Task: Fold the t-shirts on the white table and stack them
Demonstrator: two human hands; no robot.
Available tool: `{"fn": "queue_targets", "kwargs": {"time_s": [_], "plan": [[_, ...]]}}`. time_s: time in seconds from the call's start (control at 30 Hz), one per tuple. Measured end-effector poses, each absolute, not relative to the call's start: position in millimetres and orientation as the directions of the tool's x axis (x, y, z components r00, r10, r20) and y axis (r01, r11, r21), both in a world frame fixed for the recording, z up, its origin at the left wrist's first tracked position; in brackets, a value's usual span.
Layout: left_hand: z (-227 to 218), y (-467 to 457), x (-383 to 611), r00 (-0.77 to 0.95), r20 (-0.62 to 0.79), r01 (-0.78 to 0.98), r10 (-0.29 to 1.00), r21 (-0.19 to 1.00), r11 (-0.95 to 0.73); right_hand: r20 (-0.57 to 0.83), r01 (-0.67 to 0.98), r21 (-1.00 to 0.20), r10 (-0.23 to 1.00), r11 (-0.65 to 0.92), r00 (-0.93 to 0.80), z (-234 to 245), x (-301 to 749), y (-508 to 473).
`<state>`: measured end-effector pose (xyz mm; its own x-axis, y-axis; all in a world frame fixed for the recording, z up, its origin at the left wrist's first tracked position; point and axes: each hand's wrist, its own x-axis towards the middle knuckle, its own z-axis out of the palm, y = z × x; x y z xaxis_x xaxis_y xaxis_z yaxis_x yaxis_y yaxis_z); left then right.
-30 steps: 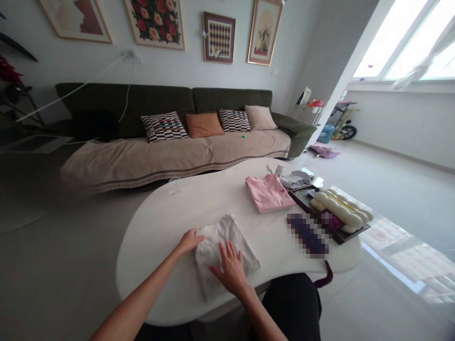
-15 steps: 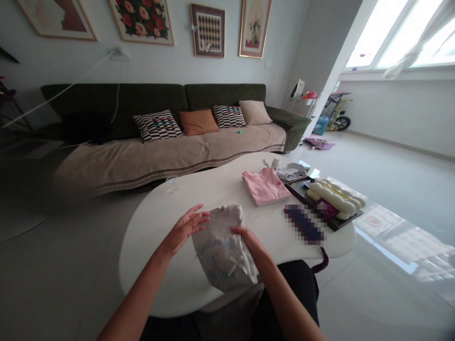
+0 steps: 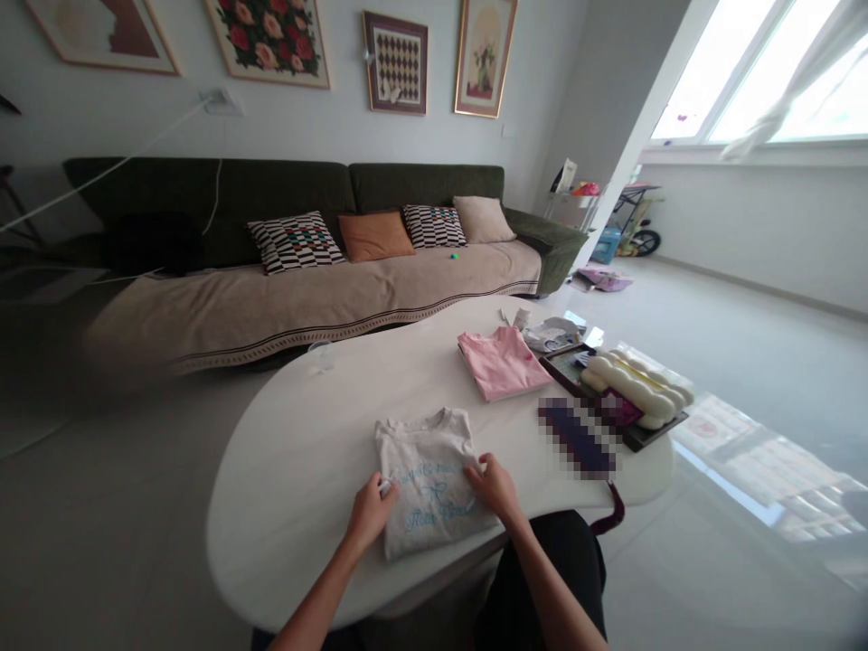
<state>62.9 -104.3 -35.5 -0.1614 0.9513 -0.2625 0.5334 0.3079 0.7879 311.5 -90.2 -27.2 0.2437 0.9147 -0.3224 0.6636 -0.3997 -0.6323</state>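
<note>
A light grey T-shirt (image 3: 434, 493) with blue lettering lies folded into a rectangle at the near side of the white table, its collar pointing away from me. At its left edge my left hand (image 3: 370, 514) is closed, pinching the fabric. My right hand (image 3: 495, 486) grips the opposite edge, with the fingertips over the printed front. Farther back to the right rests a folded pink T-shirt (image 3: 505, 363), apart from both hands.
On the white table (image 3: 291, 479) are a clear cup (image 3: 321, 356), a dark tray (image 3: 641, 441) with a cream puffy case (image 3: 637, 387), a crumpled plastic bag (image 3: 552, 334) and a blurred dark item with a strap (image 3: 612, 511). A sofa (image 3: 298, 298) stands behind.
The grey T-shirt has gone from being held up and tilted to lying flat, lettering upward. My left hand has come down from open beside it to its left edge; my right hand has shifted lower.
</note>
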Motion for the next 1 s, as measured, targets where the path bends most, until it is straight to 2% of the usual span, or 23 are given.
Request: {"fn": "queue_targets", "kwargs": {"time_s": [0.07,0.13,0.2,0.27,0.4,0.5,0.63,0.77,0.9,1.0], "plan": [[-39,-105,64,-0.134,-0.276,0.459,0.952,0.834,0.306,-0.308,0.698,-0.597,0.916,-0.396,0.257,-30,304,-92],[-38,-103,63,-0.054,-0.335,0.260,0.941,0.905,0.337,-0.301,0.722,-0.573,0.919,-0.387,0.253,-30,301,-88],[-36,-101,62,0.041,-0.374,0.117,0.927,0.923,0.367,-0.294,0.743,-0.553,0.923,-0.376,0.249,-27,302,-81],[-33,-98,63,0.065,-0.376,0.109,0.924,0.923,0.368,-0.287,0.760,-0.532,0.924,-0.373,0.253,-23,302,-71],[-39,-90,67,-0.084,-0.282,0.269,0.956,0.917,0.294,-0.301,0.779,-0.503,0.920,-0.376,0.250,-21,301,-55],[-49,-85,65,-0.094,-0.249,0.307,0.964,0.914,0.266,-0.320,0.784,-0.500,0.920,-0.368,0.227,-23,302,-51],[-50,-87,62,-0.048,-0.278,0.241,0.959,0.929,0.281,-0.307,0.795,-0.487,0.923,-0.362,0.232,-23,305,-58],[-33,-98,66,0.019,-0.400,0.074,0.916,0.915,0.398,-0.284,0.802,-0.510,0.941,-0.312,0.186,-23,309,-73],[-8,-105,79,0.174,-0.523,-0.037,0.834,0.843,0.536,-0.235,0.785,-0.592,0.971,-0.183,0.049,-19,325,-80],[16,-91,98,0.323,-0.550,-0.083,0.770,0.795,0.602,-0.180,0.768,-0.634,0.983,-0.091,-0.033,-7,351,-67]]}}
